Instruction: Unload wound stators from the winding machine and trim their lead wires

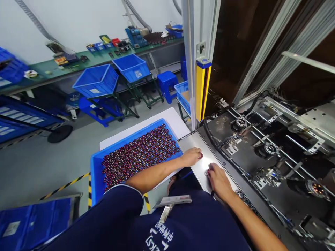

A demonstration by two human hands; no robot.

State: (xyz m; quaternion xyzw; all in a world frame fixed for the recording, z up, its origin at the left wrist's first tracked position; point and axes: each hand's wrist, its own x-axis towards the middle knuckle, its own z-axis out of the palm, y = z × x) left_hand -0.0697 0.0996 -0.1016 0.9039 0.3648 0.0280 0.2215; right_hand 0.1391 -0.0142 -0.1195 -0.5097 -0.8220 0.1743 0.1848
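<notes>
Steel, smooth and bright, makes the ledge (188,142) beneath both hands. The left hand (192,157) is over it with fingers bent and drawn narrow, their tips closed round a small red part (201,156). The right hand (219,181) sits just beside it, nearer the body, its fingers curled and its palm turned down; a red bit (208,172) shows at the tips, though I cannot tell whether it is gripped or only touched.

To the left of the left fingers, on the far side of that forearm, a blue tray (96,179) holds a broad spread of small parts (141,153) in red, black and silvery tones. The tray rests on a white board (171,118). To the right of the right fingers is a machine (222,129) with a dark plate, round fittings and a black cable (209,134) along its near edge. Ahead of the left fingertips stands a yellow post (200,92). Well beyond the fingers, past the tray, are two blue bins (132,68) on stands, a blue stool (167,82) and a green bench (101,57).
</notes>
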